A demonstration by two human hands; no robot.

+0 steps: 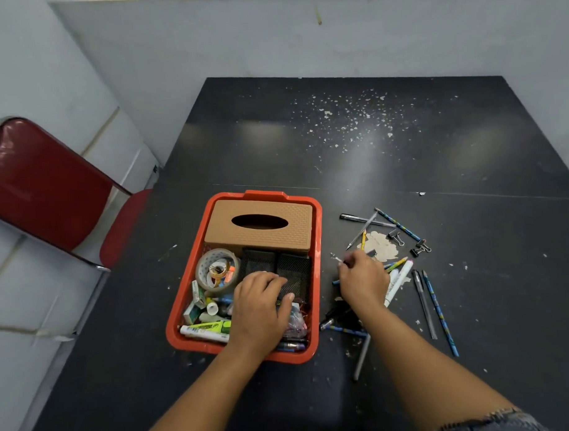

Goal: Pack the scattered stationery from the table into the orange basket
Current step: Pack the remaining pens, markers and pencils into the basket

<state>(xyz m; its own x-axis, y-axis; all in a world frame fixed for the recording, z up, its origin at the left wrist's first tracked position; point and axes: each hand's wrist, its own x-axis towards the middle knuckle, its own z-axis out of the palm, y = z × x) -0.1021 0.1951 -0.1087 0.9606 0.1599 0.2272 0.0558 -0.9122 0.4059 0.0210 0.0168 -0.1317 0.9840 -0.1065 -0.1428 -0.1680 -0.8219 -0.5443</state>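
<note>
An orange basket (317,246) is set on a black desk (403,153), and everything else is placed here relative to it. Inside it, a tan tissue box (261,227) fills the far end; nearer, a tape roll (215,269) lies at the left, two black mesh holders (277,264) sit in the middle, and markers (205,331) with small erasers are crowded along the near left corner. The left hand (262,308) is laid inside the basket over the near mesh holder, fingers bent downward on the contents; whether anything is gripped cannot be told. Just right of the basket, the right hand (363,282) is lowered onto the desk among scattered pens (367,220) and pencils (439,313), its fingertips drawn together, with a small pale item seen at their tips. More pens are partly hidden beneath that hand and wrist. Farther right, binder clips (419,247) lie beside a worn pale patch of the desk. White flecks are strewn over the desk beyond the basket. A red chair (43,185) stands left of the basket, beside the desk edge.
</note>
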